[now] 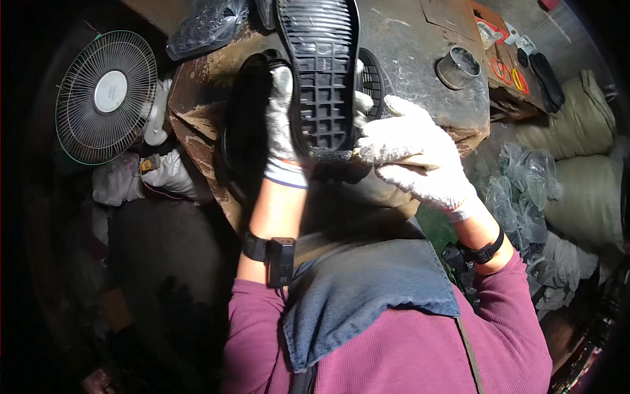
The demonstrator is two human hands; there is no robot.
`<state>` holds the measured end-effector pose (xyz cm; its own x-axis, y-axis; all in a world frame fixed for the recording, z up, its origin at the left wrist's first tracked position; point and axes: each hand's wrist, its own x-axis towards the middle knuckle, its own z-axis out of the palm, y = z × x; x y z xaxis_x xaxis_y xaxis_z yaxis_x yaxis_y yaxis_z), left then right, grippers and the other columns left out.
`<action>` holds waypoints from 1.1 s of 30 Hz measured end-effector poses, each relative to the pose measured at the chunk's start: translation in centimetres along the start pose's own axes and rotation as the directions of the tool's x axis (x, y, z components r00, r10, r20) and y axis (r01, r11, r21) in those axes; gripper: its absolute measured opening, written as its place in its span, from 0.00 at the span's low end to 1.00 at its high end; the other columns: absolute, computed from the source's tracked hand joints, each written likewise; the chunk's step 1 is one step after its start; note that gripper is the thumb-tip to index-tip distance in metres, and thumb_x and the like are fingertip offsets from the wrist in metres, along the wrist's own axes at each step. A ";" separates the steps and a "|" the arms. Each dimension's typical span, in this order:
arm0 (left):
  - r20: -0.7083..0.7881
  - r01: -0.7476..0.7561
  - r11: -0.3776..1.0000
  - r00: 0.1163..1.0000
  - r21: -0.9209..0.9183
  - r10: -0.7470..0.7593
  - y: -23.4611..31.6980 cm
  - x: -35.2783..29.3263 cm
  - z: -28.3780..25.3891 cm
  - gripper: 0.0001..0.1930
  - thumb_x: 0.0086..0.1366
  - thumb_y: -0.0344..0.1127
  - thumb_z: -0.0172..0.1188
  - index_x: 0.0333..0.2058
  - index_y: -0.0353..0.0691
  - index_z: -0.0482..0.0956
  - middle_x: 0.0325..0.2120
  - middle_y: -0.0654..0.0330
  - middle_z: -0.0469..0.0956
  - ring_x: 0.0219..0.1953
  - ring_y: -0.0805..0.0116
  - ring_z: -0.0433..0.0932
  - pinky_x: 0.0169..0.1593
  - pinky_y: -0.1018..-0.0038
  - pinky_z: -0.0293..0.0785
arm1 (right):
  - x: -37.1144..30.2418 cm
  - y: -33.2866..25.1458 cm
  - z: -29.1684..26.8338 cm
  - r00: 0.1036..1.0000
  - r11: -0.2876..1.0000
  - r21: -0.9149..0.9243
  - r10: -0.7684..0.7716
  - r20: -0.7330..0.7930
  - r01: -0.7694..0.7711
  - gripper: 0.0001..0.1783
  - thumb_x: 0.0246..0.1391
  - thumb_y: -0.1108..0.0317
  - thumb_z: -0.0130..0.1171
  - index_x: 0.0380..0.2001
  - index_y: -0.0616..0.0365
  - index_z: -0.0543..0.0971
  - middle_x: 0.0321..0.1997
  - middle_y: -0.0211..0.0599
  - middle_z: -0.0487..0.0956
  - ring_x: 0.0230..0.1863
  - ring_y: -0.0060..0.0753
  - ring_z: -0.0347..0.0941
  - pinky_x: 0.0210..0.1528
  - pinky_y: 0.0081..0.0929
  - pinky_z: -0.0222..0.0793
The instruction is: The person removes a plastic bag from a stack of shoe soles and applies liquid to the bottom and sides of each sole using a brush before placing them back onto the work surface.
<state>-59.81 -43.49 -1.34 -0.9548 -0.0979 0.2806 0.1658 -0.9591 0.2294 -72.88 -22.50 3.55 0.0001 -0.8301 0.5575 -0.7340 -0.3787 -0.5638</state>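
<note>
A black rubber shoe sole [326,92] stands up in front of me, its ridged and gridded tread facing me. My left hand [281,111], in a whitish knit glove, is closed around it, thumb side on the left edge and fingertips showing past the right edge. My right hand [417,154], in a white glove, is pinched at the lower right corner of the sole's heel end. A narrow dark strip [331,155] with a small yellowish spot lies along that heel edge by its fingertips. What the pinch holds is hidden by glare and the glove.
More black soles [375,82] lie behind on the worn table [407,46]. A round metal tin [458,67] stands at the right, near scissors [518,80] with coloured handles. A fan [108,92] is at the left; plastic bags [525,184] and sacks [584,190] lie at the right.
</note>
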 end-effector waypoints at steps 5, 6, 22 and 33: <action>-0.136 0.008 0.906 0.989 0.424 0.055 3.2 -1.7 1.2 0.52 0.67 0.69 0.62 0.71 0.26 0.62 0.56 0.32 0.79 0.51 0.41 0.85 0.54 0.50 0.86 | -0.3 -0.9 0.6 0.917 0.871 0.344 0.394 -0.066 -0.350 0.14 0.58 0.67 0.71 0.47 0.54 0.88 0.49 0.31 0.89 0.53 0.29 0.83 0.68 0.38 0.71; -0.136 0.011 0.908 0.989 0.418 0.051 3.4 -1.8 0.9 0.52 0.67 0.69 0.62 0.71 0.26 0.62 0.56 0.32 0.79 0.51 0.41 0.85 0.54 0.50 0.86 | 0.3 -1.7 1.3 0.757 0.637 0.588 0.650 -0.063 -0.498 0.14 0.60 0.68 0.70 0.48 0.56 0.88 0.48 0.32 0.89 0.50 0.24 0.83 0.63 0.32 0.75; -0.105 0.191 -0.200 0.920 0.961 0.378 -3.8 -3.7 3.5 0.20 0.71 0.33 0.62 0.61 0.45 0.81 0.59 0.39 0.78 0.60 0.39 0.78 0.65 0.55 0.75 | 2.1 2.8 -1.8 0.801 0.857 0.144 0.514 -0.307 -0.495 0.12 0.63 0.74 0.68 0.49 0.60 0.86 0.47 0.33 0.88 0.48 0.22 0.82 0.56 0.23 0.76; -0.651 -0.112 0.987 0.742 0.112 0.159 -5.1 -27.7 4.9 0.49 0.72 0.75 0.48 0.69 0.30 0.64 0.51 0.26 0.77 0.50 0.35 0.81 0.54 0.43 0.80 | 3.2 5.0 -0.1 0.810 0.865 0.286 0.493 -0.319 -0.413 0.14 0.62 0.70 0.68 0.50 0.62 0.85 0.49 0.35 0.88 0.50 0.25 0.82 0.58 0.25 0.75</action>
<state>-32.98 -34.55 -5.70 -0.8431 -0.3977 -0.3621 0.2987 -0.9061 0.2997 -76.63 -26.96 2.57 -0.5779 -0.7284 0.3681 -0.4405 -0.1012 -0.8920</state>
